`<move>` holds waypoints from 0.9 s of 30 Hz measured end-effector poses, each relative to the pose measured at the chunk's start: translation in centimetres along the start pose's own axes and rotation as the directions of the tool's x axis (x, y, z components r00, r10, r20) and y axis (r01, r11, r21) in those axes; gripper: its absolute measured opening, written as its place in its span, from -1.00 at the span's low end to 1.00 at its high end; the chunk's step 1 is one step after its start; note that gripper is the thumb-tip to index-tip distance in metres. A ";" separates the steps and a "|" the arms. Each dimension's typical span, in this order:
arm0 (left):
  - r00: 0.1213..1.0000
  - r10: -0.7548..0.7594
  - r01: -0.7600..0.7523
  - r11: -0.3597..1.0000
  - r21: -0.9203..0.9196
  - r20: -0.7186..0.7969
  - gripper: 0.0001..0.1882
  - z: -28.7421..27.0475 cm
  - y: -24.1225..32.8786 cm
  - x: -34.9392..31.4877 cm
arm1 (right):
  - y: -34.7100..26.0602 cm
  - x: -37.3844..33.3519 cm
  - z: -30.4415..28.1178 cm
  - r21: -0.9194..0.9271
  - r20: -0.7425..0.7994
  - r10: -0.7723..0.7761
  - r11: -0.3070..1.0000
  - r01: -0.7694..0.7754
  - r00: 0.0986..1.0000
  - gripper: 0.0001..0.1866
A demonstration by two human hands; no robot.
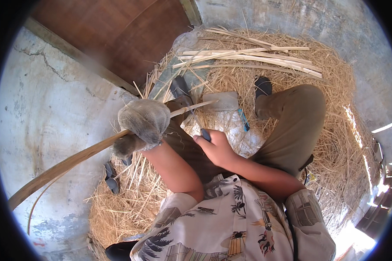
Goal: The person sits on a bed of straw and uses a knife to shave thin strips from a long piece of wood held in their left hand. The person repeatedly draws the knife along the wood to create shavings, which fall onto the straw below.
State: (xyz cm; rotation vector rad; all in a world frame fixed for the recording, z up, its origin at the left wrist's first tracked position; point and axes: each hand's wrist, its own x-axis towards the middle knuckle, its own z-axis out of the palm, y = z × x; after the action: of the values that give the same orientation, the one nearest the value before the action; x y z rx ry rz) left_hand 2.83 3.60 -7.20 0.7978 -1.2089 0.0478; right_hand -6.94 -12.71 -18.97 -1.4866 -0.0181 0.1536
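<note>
My left hand [144, 122], in a worn grey knit glove, is closed around a long wooden strip [76, 155], probably split bamboo. The strip runs from the lower left, through the glove, to a pale, thinner end above my lap. My bare right hand [217, 148] grips a knife by its dark handle [205, 135]. Its thin blade appears to point up toward the strip's pale part, though I cannot tell whether they touch. A flat grey block [221, 101] lies between my feet, just beyond the strip's end.
Long pale split strips [252, 58] are piled ahead on a thick bed of shavings [331, 130]. A bright blue tool-like object [244, 120] lies between my legs. Dark sandals [112, 177] rest at the left. A wall [52, 108] and brown door [113, 35] bound the left side.
</note>
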 end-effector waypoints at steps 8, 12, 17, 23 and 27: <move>0.999 0.010 -0.009 1.000 0.015 -0.047 -0.23 -0.5 0.4 -0.6 | -0.9 0.2 0.2 0.431 -0.032 0.151 0.894 -0.123 0.988 -0.60; 1.000 -0.019 0.020 0.999 0.039 -0.021 -0.28 -0.1 0.0 -0.2 | 0.1 -0.1 0.0 0.421 0.110 0.180 0.882 -0.210 0.978 -0.59; 0.998 -0.021 0.022 1.000 0.019 -0.058 -0.26 -0.3 0.2 -0.7 | -0.3 0.1 -0.4 -0.047 0.160 0.275 0.962 -0.271 0.948 -0.55; 0.999 -0.008 0.010 0.999 -0.031 0.046 -0.28 -0.6 0.0 -0.5 | -1.6 -1.2 0.3 0.264 -0.087 -0.115 0.955 0.134 0.990 -0.58; 0.981 0.010 0.009 0.996 -0.093 0.192 -0.31 -0.6 -0.2 0.2 | -1.3 0.5 -1.1 0.229 0.371 0.423 0.821 -0.523 0.827 -0.59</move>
State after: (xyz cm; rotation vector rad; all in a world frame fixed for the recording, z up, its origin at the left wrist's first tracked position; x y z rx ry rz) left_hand 3.46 3.75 -7.24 0.7319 -1.3840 -0.0875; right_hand -6.18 -13.85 -17.79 -1.0982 0.1309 0.7672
